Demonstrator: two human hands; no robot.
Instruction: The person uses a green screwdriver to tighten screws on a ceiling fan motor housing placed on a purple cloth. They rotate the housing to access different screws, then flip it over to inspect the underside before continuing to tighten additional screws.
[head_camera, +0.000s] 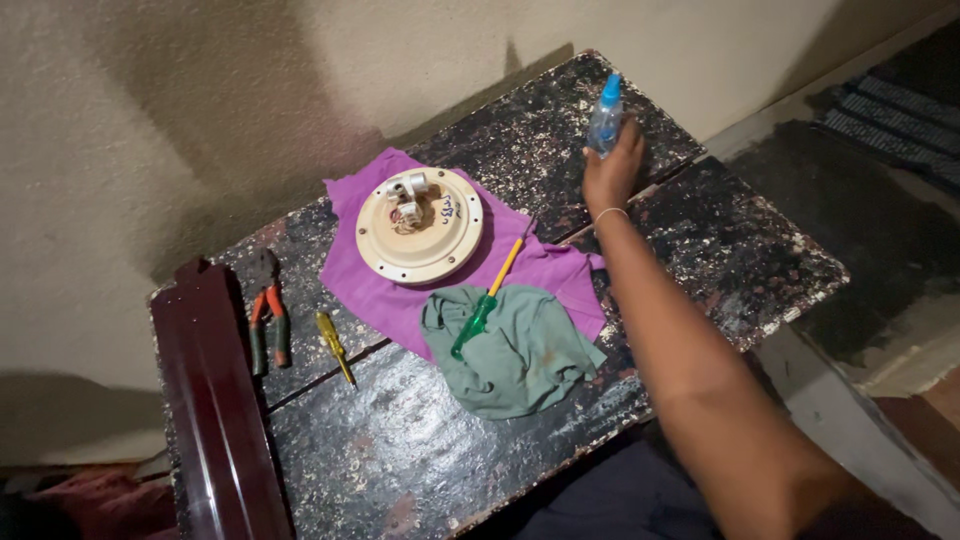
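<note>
The right hand reaches across the black, paint-flecked tabletop, its fingers closed around a small clear bottle with a blue cap near the far edge. A cream round disc sits on a purple cloth; a green-handled screwdriver lies across a green rag. The left hand is out of sight.

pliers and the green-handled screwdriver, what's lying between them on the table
In the head view, a small yellow-handled screwdriver lies on the bare dark table between the pliers and the green-handled screwdriver, which rests across the green cloth.
</note>
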